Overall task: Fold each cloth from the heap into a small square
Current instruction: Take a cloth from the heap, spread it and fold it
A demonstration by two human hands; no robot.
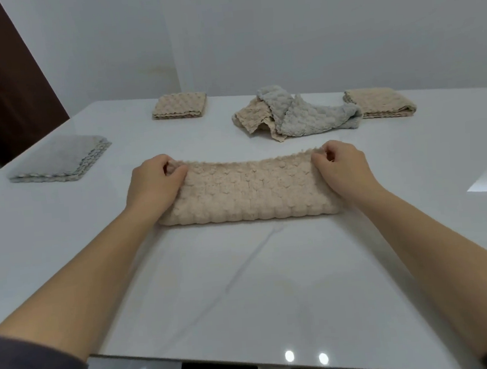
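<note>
A beige textured cloth [248, 189] lies folded into a long strip across the middle of the white table [245, 287]. My left hand [154, 186] pinches its far left corner and my right hand [342, 167] pinches its far right corner. Behind it sits the heap [295, 112], a crumpled grey cloth lying over a crumpled beige one.
A folded grey stack [60, 159] lies at the left. One folded beige stack [181, 106] rests at the far middle, another [381, 103] at the far right next to the heap. A dark wooden panel [0, 82] stands beyond the table's left corner.
</note>
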